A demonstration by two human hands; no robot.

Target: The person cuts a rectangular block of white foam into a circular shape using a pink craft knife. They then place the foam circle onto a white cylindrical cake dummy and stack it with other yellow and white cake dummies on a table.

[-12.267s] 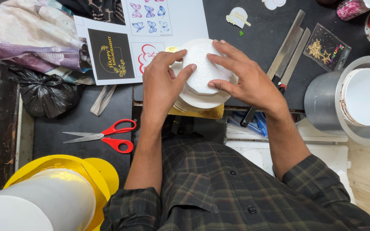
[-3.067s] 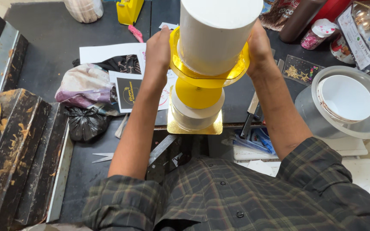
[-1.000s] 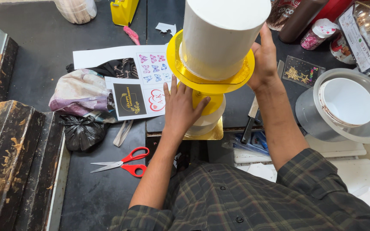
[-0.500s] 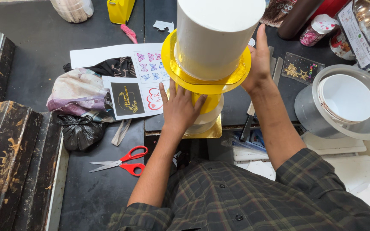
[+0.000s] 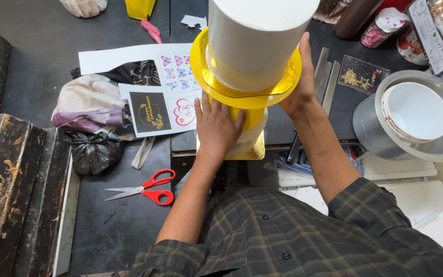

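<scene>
A head-worn camera looks down on a dark worktable (image 5: 32,66) and the person's two bare hands.

At nine o'clock a worn, dark wooden block (image 5: 11,190) fills the left edge. Just right of it lie a black plastic bag (image 5: 91,151) and a bundle of pale cloth (image 5: 85,102). Red-handled scissors (image 5: 147,187) rest at seven o'clock, blades shut and pointing left. Printed paper sheets (image 5: 152,82) with butterfly and heart pictures lie at eleven o'clock.

In the centre stands a tall stack. A white lower tier (image 5: 249,136) sits on a gold square board (image 5: 255,151). A short yellow pillar (image 5: 249,115) rises from it to a round yellow board (image 5: 247,82), which carries a large white cylinder (image 5: 257,41) nearest the camera. The left hand (image 5: 216,125) lies flat and open, palm pressed on the lower tier beside the pillar. The right hand (image 5: 298,84) cups the yellow board's rim at three o'clock, fingers open and spread, steadying rather than gripping.

The step looks like seating the upper tier on its pillar. The next move likely needs a slow, level release.

At three o'clock, well apart, a silver round pan (image 5: 411,125) holds a white disc. Metal scrapers (image 5: 324,77) lie just beside the right wrist. Open room is mainly at seven to eight o'clock; the right side is crowded.
</scene>
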